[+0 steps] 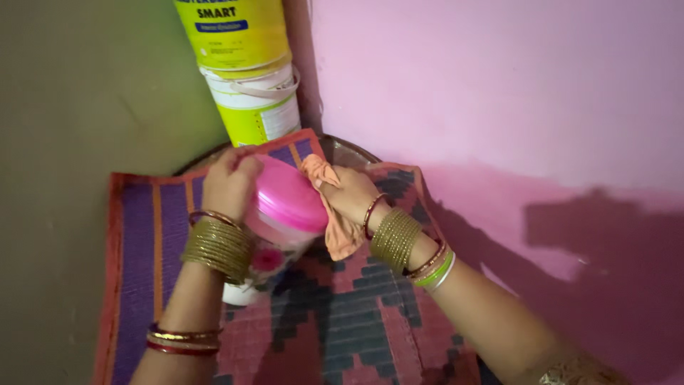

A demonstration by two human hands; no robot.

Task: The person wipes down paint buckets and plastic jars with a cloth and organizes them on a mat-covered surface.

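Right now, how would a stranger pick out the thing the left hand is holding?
Start at the purple and red woven mat in the corner. Above it, the left hand grips a round plastic jar with a bright pink lid. Unlike the yellow and white buckets behind, it is tilted and flower-printed.

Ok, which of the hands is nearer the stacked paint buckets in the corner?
Left. The left hand grips the far side of the pink-lidded jar, just below the paint buckets. The right hand, holding an orange cloth, sits farther to the right.
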